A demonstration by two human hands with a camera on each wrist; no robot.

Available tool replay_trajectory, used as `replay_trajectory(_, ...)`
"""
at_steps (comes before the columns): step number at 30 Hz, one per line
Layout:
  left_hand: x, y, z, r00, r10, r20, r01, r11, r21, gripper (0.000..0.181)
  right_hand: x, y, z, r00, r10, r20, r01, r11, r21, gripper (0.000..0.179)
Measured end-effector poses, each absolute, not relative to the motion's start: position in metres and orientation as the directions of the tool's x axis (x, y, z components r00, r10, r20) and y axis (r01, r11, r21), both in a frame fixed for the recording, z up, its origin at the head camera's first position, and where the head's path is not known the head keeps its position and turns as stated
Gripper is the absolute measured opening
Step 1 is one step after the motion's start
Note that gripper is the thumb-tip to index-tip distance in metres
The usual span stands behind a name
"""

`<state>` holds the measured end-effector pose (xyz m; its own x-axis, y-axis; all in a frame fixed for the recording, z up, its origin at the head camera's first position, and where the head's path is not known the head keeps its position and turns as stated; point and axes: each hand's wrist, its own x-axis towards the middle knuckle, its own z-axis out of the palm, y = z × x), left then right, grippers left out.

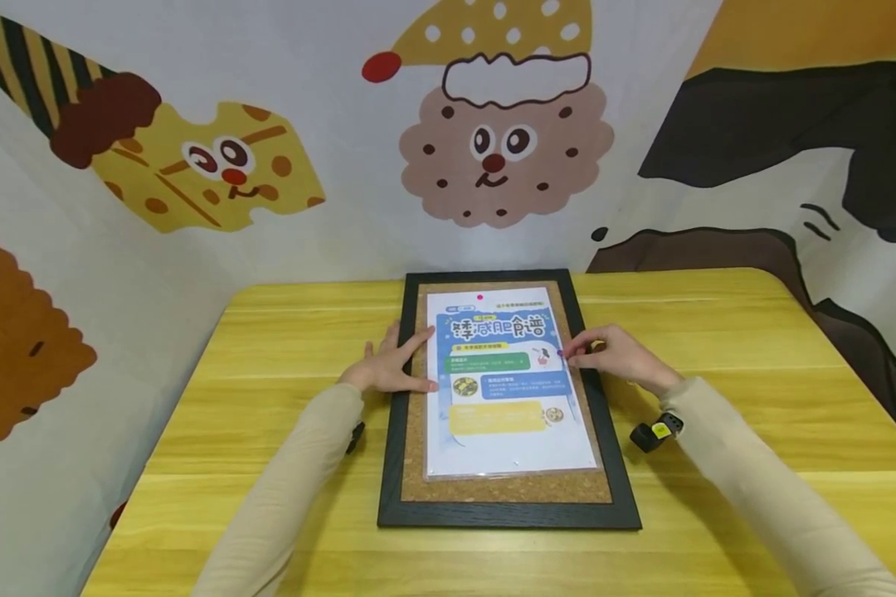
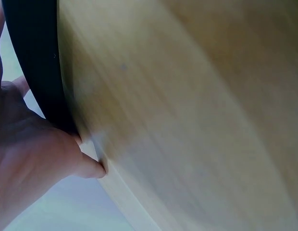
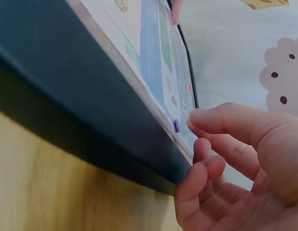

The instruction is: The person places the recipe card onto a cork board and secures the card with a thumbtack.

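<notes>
- Right hand (image 1: 621, 358): grasping nothing, fingers loosely bent just beside the purple pin (image 3: 176, 126).
- Pin position: right edge of the sheet (image 1: 485, 458); press straight down.
- Left hand (image 1: 390, 365): spread, ungripped; hold sheet flat against corkboard (image 1: 508, 491).

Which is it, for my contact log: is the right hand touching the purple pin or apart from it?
Apart: the right wrist view shows a narrow gap between the purple pin and the right hand's nearest fingertip.
</notes>
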<state>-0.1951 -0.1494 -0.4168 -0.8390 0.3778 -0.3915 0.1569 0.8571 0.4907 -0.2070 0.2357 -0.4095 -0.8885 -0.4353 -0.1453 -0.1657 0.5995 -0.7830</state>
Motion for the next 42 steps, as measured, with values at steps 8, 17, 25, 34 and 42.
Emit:
replay_trajectory(8, -0.197, -0.150, -0.420, -0.836, 0.386, -0.389, 0.166, 0.856, 0.490, 0.101, -0.203, 0.249, -0.410, -0.882, -0.455, -0.124, -0.211, 0.616, -0.759, 0.020)
replay_trajectory(17, -0.196, -0.150, -0.420, -0.842, 0.386, -0.378, 0.179, 0.859, 0.479, 0.101, -0.198, 0.264, -0.410, -0.884, -0.432, -0.181, -0.160, 0.642, -0.750, 0.019)
replay_trajectory(25, -0.197, -0.148, -0.420, -0.845, 0.372, -0.384, 0.169, 0.867, 0.469, 0.101, -0.192, 0.274, -0.407, -0.884, -0.437, -0.165, -0.165, 0.623, -0.764, 0.022)
replay_trajectory(34, -0.196, -0.148, -0.418, -0.842, 0.383, -0.381, 0.174, 0.859, 0.481, 0.101, -0.194, 0.298, -0.399, -0.900, -0.408, -0.152, -0.161, 0.637, -0.754, 0.022)
replay_trajectory(42, -0.196, -0.150, -0.419, -0.843, 0.380, -0.381, 0.177, 0.865, 0.470, 0.101, -0.196, 0.312, -0.393, -0.914, -0.385, -0.129, -0.166, 0.645, -0.746, 0.026)
